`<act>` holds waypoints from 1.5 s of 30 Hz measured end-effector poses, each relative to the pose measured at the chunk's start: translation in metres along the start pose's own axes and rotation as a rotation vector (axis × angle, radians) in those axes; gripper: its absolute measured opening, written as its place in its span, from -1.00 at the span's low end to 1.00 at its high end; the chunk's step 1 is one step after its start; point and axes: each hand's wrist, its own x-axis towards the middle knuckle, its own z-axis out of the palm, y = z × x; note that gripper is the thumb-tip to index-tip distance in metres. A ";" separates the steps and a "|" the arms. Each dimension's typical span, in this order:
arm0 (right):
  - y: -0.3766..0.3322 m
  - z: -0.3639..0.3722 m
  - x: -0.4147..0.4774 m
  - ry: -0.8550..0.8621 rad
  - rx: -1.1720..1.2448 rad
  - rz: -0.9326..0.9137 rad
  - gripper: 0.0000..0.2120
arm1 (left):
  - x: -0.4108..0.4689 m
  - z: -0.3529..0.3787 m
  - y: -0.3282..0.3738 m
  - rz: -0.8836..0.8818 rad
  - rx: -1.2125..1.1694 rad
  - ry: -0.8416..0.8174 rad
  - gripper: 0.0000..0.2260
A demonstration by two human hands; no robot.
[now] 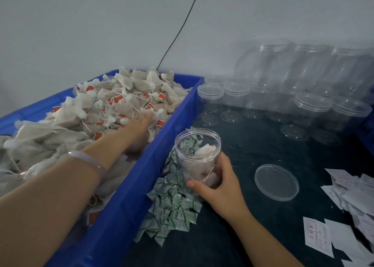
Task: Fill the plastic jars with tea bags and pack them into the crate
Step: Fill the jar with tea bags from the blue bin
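Note:
A blue crate point(129, 187) on the left is heaped with tea bags point(113, 98) that carry red tags. My left hand point(139, 131) reaches into the heap, its fingers buried among the bags, so its grip is hidden. My right hand point(214, 183) grips an open clear plastic jar point(197, 157) standing just right of the crate wall. A few tea bags lie in the jar. Its clear lid point(276, 182) lies flat on the dark table to the right.
Small green-and-white sachets point(174, 206) lie piled between crate and jar. Several empty clear jars with lids point(283, 96) stand stacked at the back right. White paper labels point(344, 216) are scattered at the right edge. A black cable point(182, 26) runs up the wall.

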 end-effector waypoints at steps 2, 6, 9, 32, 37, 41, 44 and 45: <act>0.001 0.000 0.000 -0.001 -0.002 0.000 -0.23 | 0.001 0.007 -0.001 -0.023 0.001 -0.065 -0.28; 0.001 0.000 -0.001 0.003 -0.004 -0.004 -0.23 | 0.001 0.007 0.005 -0.079 0.321 -0.051 -0.53; 0.001 0.000 -0.001 0.008 -0.010 -0.003 -0.23 | 0.001 0.008 0.002 -0.073 0.361 -0.030 -0.68; 0.001 -0.002 0.000 0.008 0.003 0.000 -0.24 | 0.003 0.003 0.018 -0.029 -0.249 0.111 -0.43; 0.002 -0.002 0.000 0.004 0.007 0.009 -0.24 | -0.003 -0.004 0.022 -0.001 -0.272 0.214 -0.83; 0.002 -0.002 0.000 0.009 -0.001 0.013 -0.23 | -0.015 -0.024 0.034 -0.011 -0.455 0.484 -0.73; 0.001 -0.001 0.000 0.017 -0.005 0.018 -0.23 | -0.035 -0.039 0.047 0.152 -0.750 0.616 -0.69; 0.001 -0.001 0.000 0.019 -0.005 0.019 -0.23 | -0.043 -0.042 0.054 0.240 -0.829 0.595 -0.70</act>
